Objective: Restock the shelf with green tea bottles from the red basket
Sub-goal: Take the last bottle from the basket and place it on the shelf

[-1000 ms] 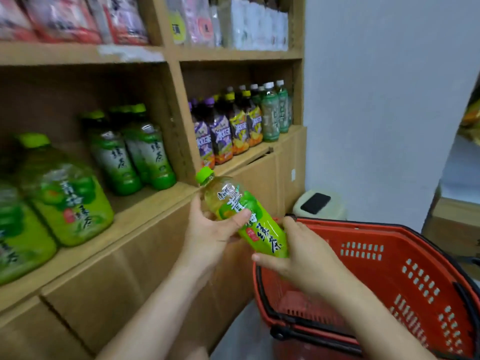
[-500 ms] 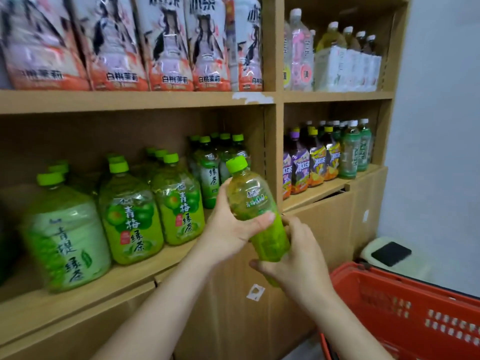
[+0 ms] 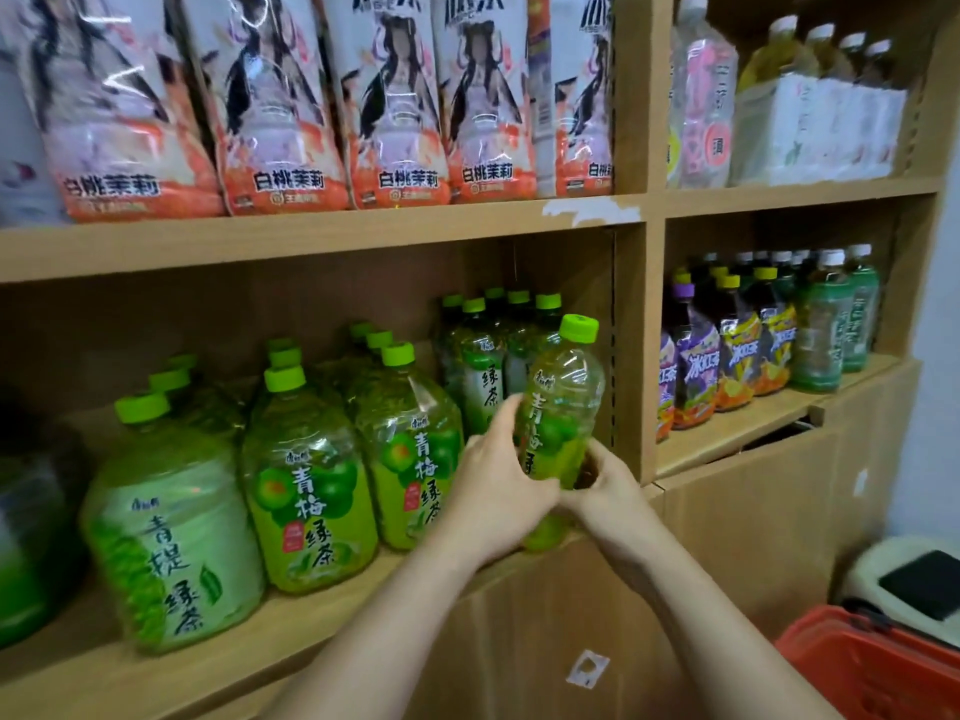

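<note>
Both my hands hold one green tea bottle (image 3: 562, 402) with a lime cap, upright at the front right of the wooden shelf (image 3: 322, 615). My left hand (image 3: 496, 485) wraps its left side. Lower on the right side, my right hand (image 3: 605, 485) grips it near the base. The bottle's bottom sits at the shelf's front edge, beside a row of larger green tea bottles (image 3: 311, 485). Smaller dark green tea bottles (image 3: 480, 366) stand behind it. Only a corner of the red basket (image 3: 878, 667) shows at the bottom right.
A vertical wooden divider (image 3: 631, 356) stands just right of the held bottle. Purple, yellow and green drink bottles (image 3: 753, 345) fill the compartment beyond it. Peach-labelled bottles (image 3: 291, 106) line the upper shelf. A pale bin with a dark lid (image 3: 914, 584) stands behind the basket.
The bottle went from tilted above the basket to upright at the shelf's front edge, both hands still on it. My view rose and turned left toward the shelf.
</note>
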A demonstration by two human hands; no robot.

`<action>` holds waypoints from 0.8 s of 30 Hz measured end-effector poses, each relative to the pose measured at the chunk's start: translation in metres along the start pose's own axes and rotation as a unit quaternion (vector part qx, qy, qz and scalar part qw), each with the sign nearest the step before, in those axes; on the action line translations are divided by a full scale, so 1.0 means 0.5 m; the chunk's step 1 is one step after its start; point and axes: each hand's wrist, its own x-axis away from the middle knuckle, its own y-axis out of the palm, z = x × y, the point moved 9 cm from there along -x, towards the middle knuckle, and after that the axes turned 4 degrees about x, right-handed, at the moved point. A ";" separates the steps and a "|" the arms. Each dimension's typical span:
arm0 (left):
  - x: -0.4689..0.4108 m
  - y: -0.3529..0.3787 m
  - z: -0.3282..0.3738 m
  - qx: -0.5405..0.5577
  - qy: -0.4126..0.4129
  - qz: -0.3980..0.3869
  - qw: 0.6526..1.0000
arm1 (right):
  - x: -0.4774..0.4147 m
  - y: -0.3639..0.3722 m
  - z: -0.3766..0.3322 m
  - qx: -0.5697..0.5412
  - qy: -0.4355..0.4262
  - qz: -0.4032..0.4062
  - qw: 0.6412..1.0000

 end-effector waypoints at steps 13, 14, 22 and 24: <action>0.005 0.038 -0.085 -0.105 -0.030 0.135 0.985 | -0.086 0.008 0.066 -0.010 0.053 -0.162 0.985; 0.003 0.041 -0.092 -0.114 -0.042 0.136 0.983 | -0.089 0.010 0.065 0.004 0.040 -0.152 0.988; -0.020 0.063 -0.100 -0.121 -0.092 0.147 0.977 | -0.106 -0.035 0.063 0.193 -0.033 0.041 0.980; -0.033 0.068 -0.099 -0.138 -0.112 0.141 0.974 | -0.102 -0.036 0.052 0.241 -0.048 0.058 0.968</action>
